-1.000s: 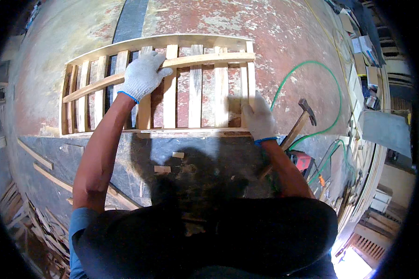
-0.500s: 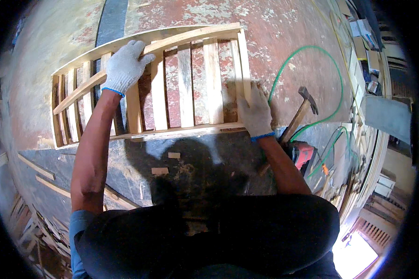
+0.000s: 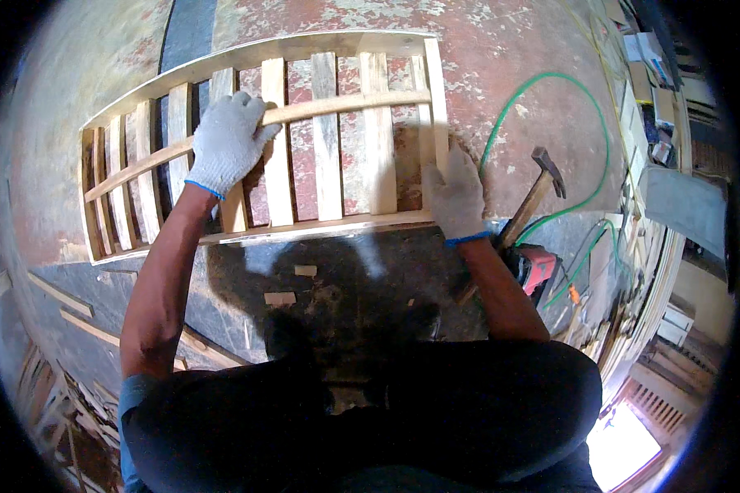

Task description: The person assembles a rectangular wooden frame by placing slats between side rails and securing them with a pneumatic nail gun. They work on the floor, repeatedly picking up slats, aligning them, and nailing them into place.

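Your gloved left hand (image 3: 228, 144) pinches a long wooden strip (image 3: 337, 106) lying aslant across the slatted frame (image 3: 328, 164), seemingly a positioning step whose next move calls for a steady hold. Your right hand (image 3: 458, 193) meets the end rail (image 3: 438, 99); whether it grips, you cannot tell. Right of that hand, a hammer (image 3: 531, 200) and green hose (image 3: 548, 75) limit room; worn floor (image 3: 518, 49) stretches beyond.

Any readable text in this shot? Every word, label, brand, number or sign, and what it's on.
None legible.
White box at the right edge: too small and blurred to tell whether it is printed.
Red tool: no label readable.
Wooden strip, slatted frame, hammer: no lettering visible.
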A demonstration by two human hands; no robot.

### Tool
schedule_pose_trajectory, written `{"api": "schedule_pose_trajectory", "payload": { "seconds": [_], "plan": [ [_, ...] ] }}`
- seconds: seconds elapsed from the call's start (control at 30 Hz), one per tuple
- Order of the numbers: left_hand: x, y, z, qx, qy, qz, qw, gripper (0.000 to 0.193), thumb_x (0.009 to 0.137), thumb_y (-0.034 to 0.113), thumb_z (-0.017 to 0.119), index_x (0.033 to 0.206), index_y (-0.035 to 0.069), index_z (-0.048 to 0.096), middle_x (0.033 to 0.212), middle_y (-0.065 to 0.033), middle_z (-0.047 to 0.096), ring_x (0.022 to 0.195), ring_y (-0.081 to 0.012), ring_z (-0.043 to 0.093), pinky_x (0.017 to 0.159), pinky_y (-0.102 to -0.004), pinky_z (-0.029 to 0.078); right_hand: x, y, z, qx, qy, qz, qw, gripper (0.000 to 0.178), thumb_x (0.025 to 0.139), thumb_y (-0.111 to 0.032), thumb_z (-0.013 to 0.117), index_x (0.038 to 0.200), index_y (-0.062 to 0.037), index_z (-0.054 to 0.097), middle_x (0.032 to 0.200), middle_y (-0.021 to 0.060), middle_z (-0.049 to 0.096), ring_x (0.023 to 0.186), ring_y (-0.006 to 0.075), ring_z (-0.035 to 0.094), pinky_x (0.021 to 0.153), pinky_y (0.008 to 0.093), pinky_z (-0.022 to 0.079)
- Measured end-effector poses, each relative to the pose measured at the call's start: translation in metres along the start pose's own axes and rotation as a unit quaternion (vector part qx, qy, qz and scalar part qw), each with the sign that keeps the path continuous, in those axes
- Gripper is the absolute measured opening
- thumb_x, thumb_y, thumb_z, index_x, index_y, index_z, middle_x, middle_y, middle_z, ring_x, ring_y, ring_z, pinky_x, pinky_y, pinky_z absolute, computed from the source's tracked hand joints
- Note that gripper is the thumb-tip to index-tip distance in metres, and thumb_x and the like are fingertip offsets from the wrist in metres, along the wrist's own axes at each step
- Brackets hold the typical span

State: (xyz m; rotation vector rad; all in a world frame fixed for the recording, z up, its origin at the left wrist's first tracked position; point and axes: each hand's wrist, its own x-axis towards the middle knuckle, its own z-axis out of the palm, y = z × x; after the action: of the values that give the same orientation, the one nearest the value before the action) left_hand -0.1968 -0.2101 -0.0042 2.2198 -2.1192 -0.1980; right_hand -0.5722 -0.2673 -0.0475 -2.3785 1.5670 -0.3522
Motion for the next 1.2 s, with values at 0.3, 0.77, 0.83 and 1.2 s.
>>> {"api": "schedule_pose_trajectory", "payload": {
  "seconds": [0.3, 0.77, 0.83, 1.2],
  "plan": [
    [-0.01, 0.004, -0.004, -0.013, -0.012, 0.016, 1.0, 0.037, 0.092, 0.035, 0.071, 0.119, 0.009, 0.07, 0.103, -0.0149, 0.065, 0.099, -0.0353, 0.063, 0.089, -0.0469, 0.051, 0.006, -0.003, 0.0, 0.035, 0.009, -0.014, 0.999, 0.056, 0.096, -0.031, 0.064, 0.136, 0.0052, 0.051, 0.12, 0.0282, 0.063, 0.112, 0.0479, 0.059, 0.098, 0.0538, 0.049],
    [0.091, 0.152, 0.055, -0.119, 0.175, 0.18, 0.961, 0.007, 0.081, 0.011, 0.066, 0.085, 0.008, 0.071, 0.083, -0.0142, 0.069, 0.081, -0.0336, 0.07, 0.07, -0.0442, 0.057, 0.016, -0.023, -0.009, 0.019, 0.005, -0.018, 1.0, 0.041, 0.095, -0.019, 0.06, 0.13, 0.001, 0.052, 0.116, 0.022, 0.062, 0.111, 0.043, 0.059, 0.094, 0.0508, 0.052],
    [0.091, 0.155, 0.062, -0.101, 0.118, 0.171, 0.973, 0.007, 0.082, 0.012, 0.067, 0.087, 0.011, 0.073, 0.086, -0.012, 0.07, 0.083, -0.0304, 0.07, 0.07, -0.0413, 0.056, 0.011, -0.016, -0.005, 0.02, -0.008, -0.019, 1.0, 0.041, 0.092, -0.016, 0.06, 0.13, 0.0009, 0.052, 0.116, 0.0221, 0.062, 0.11, 0.043, 0.06, 0.093, 0.0509, 0.052],
    [0.046, 0.178, 0.065, -0.114, 0.096, 0.181, 0.972, 0.014, 0.088, 0.016, 0.063, 0.098, 0.011, 0.071, 0.099, -0.009, 0.068, 0.089, -0.0291, 0.068, 0.072, -0.0439, 0.058, 0.009, -0.009, -0.002, 0.051, 0.001, -0.013, 0.999, 0.041, 0.09, -0.013, 0.062, 0.129, -0.0017, 0.06, 0.124, 0.0236, 0.061, 0.117, 0.0448, 0.057, 0.101, 0.0514, 0.047]
  ]
}}
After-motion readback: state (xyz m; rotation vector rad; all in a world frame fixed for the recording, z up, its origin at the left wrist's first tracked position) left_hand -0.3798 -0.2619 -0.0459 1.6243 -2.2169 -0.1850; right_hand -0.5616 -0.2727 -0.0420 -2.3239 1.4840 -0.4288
